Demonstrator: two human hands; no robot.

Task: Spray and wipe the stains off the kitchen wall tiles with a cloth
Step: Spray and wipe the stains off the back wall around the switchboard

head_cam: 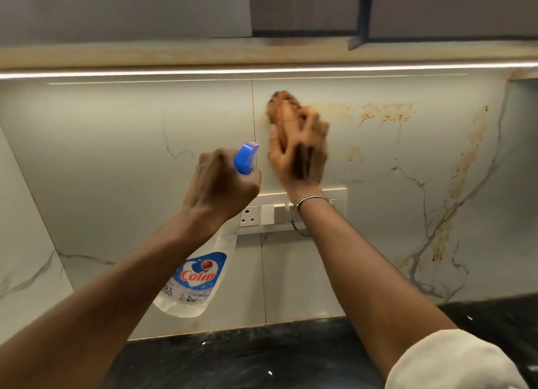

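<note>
The person stands at a black stone countertop [262,359] facing the pale, grey-veined marble-look wall tiles [116,155]. The right hand [302,149] is just above centre, pressing a bunched orange-brown cloth [279,109] against the tile beside the vertical grout line. Its fingers are spread over the cloth, but motion blur hides whether they curl round it, so I cannot tell the grip.

The left hand [221,184] is wrapped firmly round the neck of a clear plastic spray bottle with a blue trigger head [198,281]. The nozzle points toward twelve o'clock and the body hangs toward six o'clock, in front of a cream switch and socket plate [267,213]. The bottle is see-through and I can make out no coloured liquid, so I cannot read how full it is.

By my reckoning the job is partly done. The tiles from nine o'clock to the grout line look clean. At three o'clock from the cloth lie orange-brown splatter stains [384,113] with drip marks. Another patch sits at four o'clock, and a long rusty streak [465,161] runs down a grey vein toward five o'clock. All of these look unwiped, so most of the scrubbing is probably still to come on that side.
</note>
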